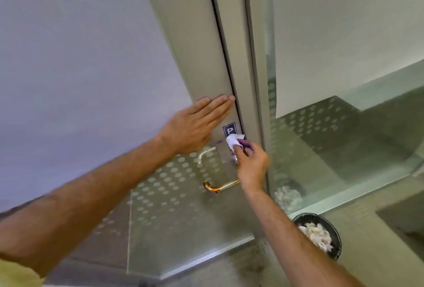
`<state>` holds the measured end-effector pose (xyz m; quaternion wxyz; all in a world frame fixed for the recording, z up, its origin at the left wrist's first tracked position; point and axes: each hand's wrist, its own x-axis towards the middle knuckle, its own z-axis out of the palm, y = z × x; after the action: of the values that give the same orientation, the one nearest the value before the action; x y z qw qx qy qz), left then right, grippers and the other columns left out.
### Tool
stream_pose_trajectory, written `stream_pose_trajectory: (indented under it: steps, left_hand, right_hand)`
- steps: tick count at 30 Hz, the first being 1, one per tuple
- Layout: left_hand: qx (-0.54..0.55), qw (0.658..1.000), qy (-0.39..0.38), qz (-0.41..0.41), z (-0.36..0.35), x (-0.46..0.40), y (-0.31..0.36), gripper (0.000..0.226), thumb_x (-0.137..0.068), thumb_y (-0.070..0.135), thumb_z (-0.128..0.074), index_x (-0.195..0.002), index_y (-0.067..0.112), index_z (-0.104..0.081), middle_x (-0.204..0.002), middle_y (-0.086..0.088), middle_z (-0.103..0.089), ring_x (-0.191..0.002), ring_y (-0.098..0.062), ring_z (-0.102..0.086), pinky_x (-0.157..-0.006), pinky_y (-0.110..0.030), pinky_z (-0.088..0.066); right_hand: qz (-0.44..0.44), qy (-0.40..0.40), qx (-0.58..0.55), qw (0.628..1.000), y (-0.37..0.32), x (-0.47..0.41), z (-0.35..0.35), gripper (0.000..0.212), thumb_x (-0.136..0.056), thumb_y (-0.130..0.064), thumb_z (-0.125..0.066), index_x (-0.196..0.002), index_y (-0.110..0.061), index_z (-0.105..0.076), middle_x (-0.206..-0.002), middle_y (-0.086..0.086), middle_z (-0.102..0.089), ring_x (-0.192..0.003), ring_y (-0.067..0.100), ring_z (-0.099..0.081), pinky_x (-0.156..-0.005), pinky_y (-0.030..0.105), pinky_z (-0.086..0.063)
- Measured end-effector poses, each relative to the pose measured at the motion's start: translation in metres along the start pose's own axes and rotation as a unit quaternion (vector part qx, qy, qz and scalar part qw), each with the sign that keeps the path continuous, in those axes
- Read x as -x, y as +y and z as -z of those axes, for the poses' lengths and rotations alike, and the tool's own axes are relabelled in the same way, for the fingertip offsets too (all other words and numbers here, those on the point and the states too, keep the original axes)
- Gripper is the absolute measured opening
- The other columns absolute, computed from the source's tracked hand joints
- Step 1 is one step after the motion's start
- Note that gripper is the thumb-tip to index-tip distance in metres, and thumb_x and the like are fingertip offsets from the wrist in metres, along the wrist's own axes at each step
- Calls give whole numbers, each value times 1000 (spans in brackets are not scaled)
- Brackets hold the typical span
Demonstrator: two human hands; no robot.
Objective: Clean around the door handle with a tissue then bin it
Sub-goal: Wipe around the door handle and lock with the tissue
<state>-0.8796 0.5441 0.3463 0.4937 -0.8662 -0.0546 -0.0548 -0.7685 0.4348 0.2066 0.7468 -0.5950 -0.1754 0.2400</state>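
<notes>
A curved metal door handle (216, 187) projects from the grey frame of a glass door (183, 195). My right hand (251, 164) pinches a small white tissue (234, 140) and presses it against the frame just above the handle, over a blue sticker marked P (229, 129). My left hand (197, 126) lies flat, fingers together, on the door frame to the upper left of the sticker. A black bin (321, 235) full of crumpled white tissues stands on the floor at the lower right, below my right forearm.
The glass door carries a pattern of frosted dots. A second glass panel (344, 126) is on the right of the frame, with a reflection of the bin low in it. A plain pale wall (80, 69) fills the left.
</notes>
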Motion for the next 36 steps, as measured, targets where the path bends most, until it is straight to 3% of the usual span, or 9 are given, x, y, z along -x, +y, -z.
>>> stream_pose_trajectory:
  steps: [3,6,11,15,17,21,26,31,36]
  left_hand:
    - [-32,999,-13,-17,-9,1,1,90,-93,36,-42,-171,0,-17,-179,-12,-14,-166,-23,-16,-133,-40,-4]
    - [-43,999,4,-12,-16,0,3,89,-96,42,-32,-172,-1,-12,-180,-14,-8,-166,-25,-13,-134,-40,-5]
    - [-74,997,16,-18,-21,0,4,96,-95,48,-31,-171,-4,-4,-180,-19,0,-167,-28,-7,-134,-43,-2]
    - [-63,997,36,-24,-25,-2,5,92,-97,46,-25,-171,-5,-5,-179,-21,0,-167,-29,-8,-135,-43,-5]
    - [-55,997,43,-21,-25,-2,4,90,-98,45,-22,-170,-6,-4,-179,-21,1,-167,-30,-8,-135,-44,-6]
    - [-52,998,39,-19,-23,-1,1,90,-96,41,-24,-171,-6,-3,-179,-21,1,-167,-30,-6,-135,-43,-9]
    - [-38,998,48,-21,-23,-1,4,81,-102,37,-1,-171,-5,-8,-179,-19,-4,-167,-28,-10,-135,-41,-11]
    - [-26,999,41,-15,-21,-1,3,95,-94,44,-33,-171,-5,-6,-180,-19,-2,-167,-28,-8,-135,-42,-5]
    - [-44,998,40,-17,-20,-3,4,96,-90,41,-29,-170,-7,-6,-179,-20,-2,-167,-28,-9,-134,-43,-2]
  right_hand:
    - [130,22,75,988,1,3,-30,7,-82,-11,-72,-88,-15,-72,-87,-1,-66,-79,13,-65,-70,28,-53]
    - [225,29,181,957,9,7,-46,7,-84,-19,-66,-89,-14,-68,-89,0,-63,-80,18,-61,-69,29,-51]
    - [159,54,268,949,37,12,-24,7,-81,-5,-72,-88,-6,-71,-87,5,-68,-84,22,-54,-72,41,-53]
    - [237,87,215,943,2,1,-51,4,-84,-19,-67,-86,-16,-66,-82,-6,-62,-80,11,-47,-68,13,-41]
    - [260,65,240,933,5,6,-54,7,-86,-20,-64,-86,-14,-66,-83,-3,-63,-82,15,-48,-69,19,-43]
    - [189,12,349,918,37,27,-35,6,-82,-12,-73,-85,-7,-73,-83,4,-70,-85,23,-54,-77,44,-49]
    - [248,52,265,930,9,10,-55,11,-84,-33,-58,-87,-24,-64,-81,-9,-64,-83,8,-42,-72,29,-44]
    - [111,15,279,954,46,20,-27,9,-82,-6,-73,-91,-7,-71,-84,-7,-58,-91,23,-55,-79,44,-54]
    - [300,60,259,916,0,-17,-44,6,-86,-23,-66,-90,-26,-62,-83,-13,-58,-81,14,-46,-68,21,-41]
